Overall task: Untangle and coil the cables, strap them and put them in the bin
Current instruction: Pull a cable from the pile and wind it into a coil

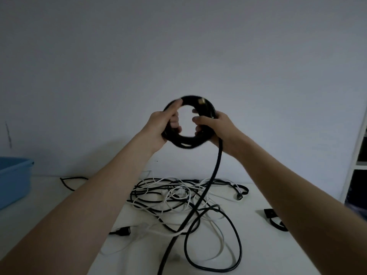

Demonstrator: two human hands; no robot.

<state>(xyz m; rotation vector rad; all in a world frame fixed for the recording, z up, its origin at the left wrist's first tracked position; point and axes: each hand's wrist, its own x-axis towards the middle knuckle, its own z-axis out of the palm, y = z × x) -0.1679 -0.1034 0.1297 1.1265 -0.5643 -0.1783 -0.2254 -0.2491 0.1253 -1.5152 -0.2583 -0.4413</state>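
text: none legible | labels: none | cable plugs (123, 231): perhaps marked, too blurred to read

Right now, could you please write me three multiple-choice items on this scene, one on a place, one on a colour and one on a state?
1. Where is the bin?
A. at the table's far left
B. at the table's far right
C. under the tangle

2. What colour is the coil held up in front of the wall?
A. white
B. black
C. blue

3. How much of the black cable is coiled?
A. all of it
B. none
C. part, with a tail still hanging

Answers: 1 A, the blue bin sits at the left edge. 2 B, the coil between the left hand and right hand is black. 3 C, the tail drops into the tangle on the table.
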